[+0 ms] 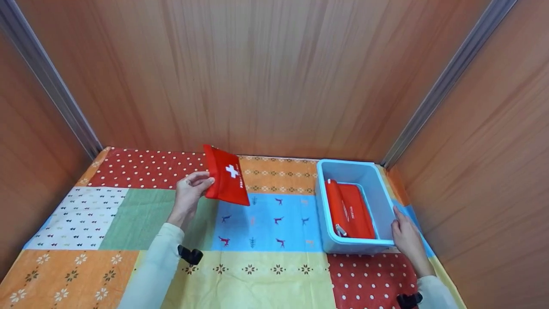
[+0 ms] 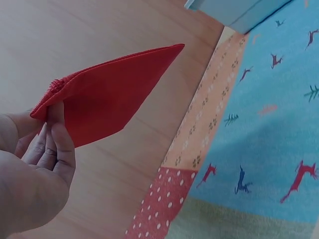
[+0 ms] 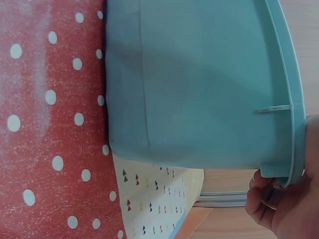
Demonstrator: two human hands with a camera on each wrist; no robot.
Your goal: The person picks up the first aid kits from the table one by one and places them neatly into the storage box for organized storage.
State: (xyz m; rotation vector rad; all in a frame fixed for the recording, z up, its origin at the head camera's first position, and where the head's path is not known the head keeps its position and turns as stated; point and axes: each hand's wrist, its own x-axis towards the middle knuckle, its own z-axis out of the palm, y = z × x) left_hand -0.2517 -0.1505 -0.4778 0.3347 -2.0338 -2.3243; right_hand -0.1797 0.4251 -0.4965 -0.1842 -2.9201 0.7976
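Observation:
My left hand (image 1: 188,195) pinches a flat red first-aid pouch (image 1: 225,178) by one edge, thumb on the near side, and holds it up over the cloth. A white cross and white lettering show on its face in the head view; its plain red back (image 2: 114,94) shows in the left wrist view. At the right, my right hand (image 1: 405,234) grips the rim of a light blue plastic bin (image 1: 356,241), fingers curled under the lip (image 3: 294,124). Inside the bin lie red items, among them a red pouch (image 1: 357,210) with small white lettering.
A patchwork-patterned tablecloth (image 1: 266,223) covers the table. Wood-grain panels (image 1: 274,77) rise at the back and on both sides, joined by metal corner strips (image 1: 450,77). The bin stands close to the back and right panels.

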